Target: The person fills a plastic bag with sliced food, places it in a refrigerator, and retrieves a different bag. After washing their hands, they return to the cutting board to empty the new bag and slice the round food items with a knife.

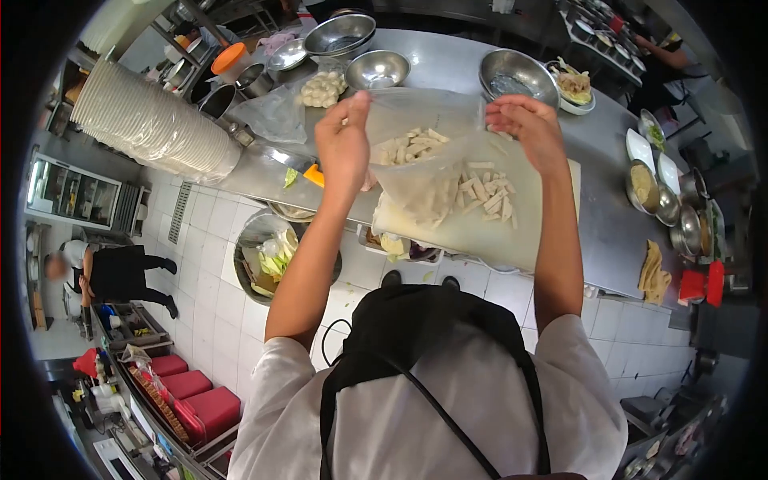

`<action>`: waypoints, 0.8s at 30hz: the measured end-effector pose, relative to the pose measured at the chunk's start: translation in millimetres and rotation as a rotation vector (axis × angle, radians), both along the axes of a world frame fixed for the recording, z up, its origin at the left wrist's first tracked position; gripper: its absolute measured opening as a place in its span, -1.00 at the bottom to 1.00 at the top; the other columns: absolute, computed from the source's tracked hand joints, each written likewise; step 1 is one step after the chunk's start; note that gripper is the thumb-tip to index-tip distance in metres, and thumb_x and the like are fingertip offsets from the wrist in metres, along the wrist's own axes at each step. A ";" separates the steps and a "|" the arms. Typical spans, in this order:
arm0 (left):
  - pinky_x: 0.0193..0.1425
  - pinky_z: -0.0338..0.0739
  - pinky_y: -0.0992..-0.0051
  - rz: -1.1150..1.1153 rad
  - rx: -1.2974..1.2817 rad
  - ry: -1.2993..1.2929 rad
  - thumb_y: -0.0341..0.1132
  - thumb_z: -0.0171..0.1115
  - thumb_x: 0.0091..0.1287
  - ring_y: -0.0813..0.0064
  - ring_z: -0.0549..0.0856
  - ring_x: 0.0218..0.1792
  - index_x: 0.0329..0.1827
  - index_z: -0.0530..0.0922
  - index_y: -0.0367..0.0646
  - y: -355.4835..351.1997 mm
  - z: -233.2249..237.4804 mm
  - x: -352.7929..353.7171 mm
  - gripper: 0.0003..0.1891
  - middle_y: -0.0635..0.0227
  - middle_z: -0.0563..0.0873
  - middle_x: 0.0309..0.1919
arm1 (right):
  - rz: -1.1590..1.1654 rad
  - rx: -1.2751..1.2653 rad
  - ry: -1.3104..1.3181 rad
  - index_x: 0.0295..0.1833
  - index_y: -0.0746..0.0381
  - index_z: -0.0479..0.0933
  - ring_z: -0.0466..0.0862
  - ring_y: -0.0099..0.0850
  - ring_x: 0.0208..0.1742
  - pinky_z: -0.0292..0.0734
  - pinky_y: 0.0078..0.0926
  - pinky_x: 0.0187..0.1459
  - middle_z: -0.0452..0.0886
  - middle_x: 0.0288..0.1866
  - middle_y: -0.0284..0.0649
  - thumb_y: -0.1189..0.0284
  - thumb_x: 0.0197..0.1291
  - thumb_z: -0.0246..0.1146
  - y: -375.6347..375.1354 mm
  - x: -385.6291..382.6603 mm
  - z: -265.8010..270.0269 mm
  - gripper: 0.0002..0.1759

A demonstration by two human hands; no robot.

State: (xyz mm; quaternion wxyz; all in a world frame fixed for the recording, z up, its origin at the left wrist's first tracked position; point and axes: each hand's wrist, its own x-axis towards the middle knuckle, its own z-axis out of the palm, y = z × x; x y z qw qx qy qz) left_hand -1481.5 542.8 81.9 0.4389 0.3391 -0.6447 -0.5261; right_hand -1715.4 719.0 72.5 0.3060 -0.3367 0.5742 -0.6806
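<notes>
A clear plastic bag (432,172) hangs over the cutting board (536,232), with pale cut strips (416,148) inside it. My left hand (344,144) is closed in a pinch on the bag's left edge, fingers pointing up. On the opposite edge, my right hand (526,132) has its fingers curled round the plastic. More pale strips (490,194) lie loose on the board beside the bag. Left of the board, near my left wrist, rests a knife with an orange handle (314,174).
Steel bowls (378,70) stand along the counter's far side, near a bag of round white pieces (323,89). Wrapped stacked containers (152,120) lean at the left. Below is a bin of vegetable scraps (268,260). A person (112,268) stands at far left.
</notes>
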 end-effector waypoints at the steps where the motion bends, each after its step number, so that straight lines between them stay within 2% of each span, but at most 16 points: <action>1: -0.24 0.39 0.51 0.015 0.031 0.006 -0.16 0.23 0.45 0.58 0.52 -0.39 -0.16 0.70 -0.37 -2.9 -1.0 6.7 -0.65 0.38 0.56 -0.48 | -0.131 0.127 0.130 -0.07 0.40 0.66 0.76 -0.29 -0.11 0.62 -0.41 -0.04 0.75 -0.11 -0.08 0.38 0.19 0.30 -8.7 -26.0 -27.0 -0.69; 3: -0.43 0.32 0.57 -0.004 0.159 0.027 -0.14 0.21 0.46 0.68 0.43 -0.54 -0.17 0.71 -0.32 -3.8 1.0 18.8 -0.66 0.50 0.48 -0.60 | -0.141 0.504 0.786 -0.02 0.27 0.68 0.76 -0.18 -0.12 0.62 -0.32 0.01 0.77 -0.13 -0.13 0.33 0.20 0.27 -25.8 -89.0 -110.4 -0.69; 5: -0.55 0.18 0.60 0.017 0.215 0.067 -0.12 0.21 0.47 0.75 0.30 -0.64 -0.18 0.71 -0.27 3.9 2.9 25.4 -0.66 0.60 0.37 -0.67 | -0.151 0.724 1.007 0.10 0.10 0.66 0.65 -0.01 0.13 0.49 -0.11 0.22 0.67 0.16 -0.10 0.18 0.27 0.17 -38.6 -105.5 -149.9 -0.61; 8: -0.64 0.08 0.62 0.044 0.253 0.111 -0.08 0.21 0.47 0.78 0.20 -0.70 -0.20 0.69 -0.24 8.3 0.9 31.9 -0.65 0.65 0.31 -0.71 | -0.211 0.832 1.148 0.22 -0.01 0.61 0.41 0.09 0.38 0.27 0.04 0.39 0.43 0.42 -0.06 0.05 0.33 0.04 -62.1 -111.1 -209.0 -0.52; 11: -0.64 0.07 0.62 0.055 0.268 0.125 -0.05 0.23 0.46 0.78 0.20 -0.71 -0.21 0.68 -0.23 8.8 -4.4 38.5 -0.64 0.65 0.30 -0.72 | -0.107 1.029 1.002 0.29 -0.03 0.55 0.24 0.14 0.47 0.17 0.11 0.42 0.20 0.54 -0.05 -0.04 0.35 -0.04 -62.0 -95.5 -188.5 -0.44; 14: -0.64 0.07 0.63 0.073 0.283 0.132 -0.04 0.23 0.46 0.78 0.21 -0.70 -0.23 0.67 -0.23 9.3 -4.3 39.5 -0.63 0.65 0.30 -0.72 | -0.253 1.001 1.051 0.15 0.01 0.63 0.41 0.04 0.35 0.27 0.05 0.35 0.49 0.31 -0.04 0.00 0.31 0.05 -56.5 -105.8 -202.2 -0.52; 17: -0.64 0.07 0.62 0.093 0.306 0.135 -0.04 0.23 0.46 0.78 0.21 -0.71 -0.26 0.66 -0.23 7.1 -7.2 38.8 -0.63 0.65 0.29 -0.72 | -0.355 0.838 1.009 -0.03 0.05 0.69 0.54 -0.06 0.19 0.36 0.00 0.27 0.65 0.06 -0.06 0.09 0.23 0.18 -46.6 -118.0 -210.7 -0.64; 20: -0.65 0.06 0.62 0.085 0.318 0.143 -0.04 0.23 0.46 0.78 0.20 -0.72 -0.28 0.65 -0.23 5.4 -6.2 33.9 -0.62 0.64 0.29 -0.73 | -0.458 0.652 1.031 -0.16 0.10 0.69 0.61 -0.10 0.07 0.42 -0.06 0.19 0.70 -0.14 -0.10 0.19 0.15 0.27 -36.8 -112.9 -204.4 -0.74; 24: -0.65 0.05 0.62 0.062 0.339 0.149 -0.03 0.22 0.46 0.77 0.19 -0.74 -0.30 0.64 -0.23 3.8 -2.6 29.0 -0.61 0.64 0.29 -0.75 | -0.444 0.624 0.987 -0.12 0.14 0.68 0.61 -0.06 0.01 0.46 -0.11 0.12 0.67 -0.15 -0.10 0.27 0.13 0.29 -33.2 -112.1 -206.3 -0.75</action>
